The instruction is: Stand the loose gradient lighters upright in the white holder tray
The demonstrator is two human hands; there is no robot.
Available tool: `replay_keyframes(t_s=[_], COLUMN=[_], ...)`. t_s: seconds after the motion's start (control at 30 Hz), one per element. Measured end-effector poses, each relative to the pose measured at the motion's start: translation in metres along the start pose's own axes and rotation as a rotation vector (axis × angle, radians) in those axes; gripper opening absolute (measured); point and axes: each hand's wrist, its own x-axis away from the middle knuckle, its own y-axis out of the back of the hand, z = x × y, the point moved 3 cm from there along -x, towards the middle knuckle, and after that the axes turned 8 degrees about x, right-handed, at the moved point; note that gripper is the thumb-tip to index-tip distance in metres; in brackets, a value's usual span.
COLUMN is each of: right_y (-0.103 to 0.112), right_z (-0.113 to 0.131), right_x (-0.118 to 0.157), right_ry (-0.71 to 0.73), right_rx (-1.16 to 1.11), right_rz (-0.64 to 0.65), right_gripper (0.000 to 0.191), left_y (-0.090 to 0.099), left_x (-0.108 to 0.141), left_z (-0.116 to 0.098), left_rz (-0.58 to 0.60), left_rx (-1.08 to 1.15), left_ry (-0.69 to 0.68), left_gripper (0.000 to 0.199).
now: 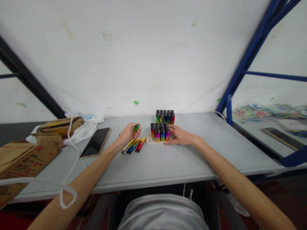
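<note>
Green-gold lighter [135, 130]: held in left hand [129, 130], left of slotted tray [151, 142] | Right hand [182, 136]: thumb and fingers apart at tray's right end; firm grip cannot be told | Upright lighters [162, 133]: standing in tray, left holes exposed | Loose lighters [133, 146]: beside left hand | Judgement: steady tray, straight lighter, light touch serve best.

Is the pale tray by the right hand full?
Only partly: the tray shows bare holes at its left end, beside upright lighters.

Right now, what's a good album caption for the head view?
Left hand gripping a green-gold lighter, right hand beside a white holed tray of multicoloured lighters.
</note>
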Motion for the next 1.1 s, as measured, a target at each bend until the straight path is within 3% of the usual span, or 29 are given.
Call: replay_keyframes(t_s=[0.2,0.37,0.67,1.1], right_y=[0.004,0.005,0.004,0.004], right_z=[0.005,0.006,0.006,0.006], right_x=[-0.001,-0.001,-0.001,-0.002], right_ry=[0.024,0.029,0.032,0.063], right_rx=[0.000,0.003,-0.039,0.002], right_rz=[-0.002,-0.007,-0.007,-0.011], right_gripper=[0.085,0.084,0.088,0.087], left_y=[-0.007,-0.018,-0.023,-0.020], left_x=[0.002,0.004,0.003,0.000], left_z=[0.002,0.004,-0.002,0.010], left_rz=[0.081,0.086,0.064,0.084], left_rx=[0.156,0.109,-0.422,-0.781], left_ry=[0.024,-0.065,-0.408,-0.527], left_gripper=[0.038,0.029,0.026,0.034])
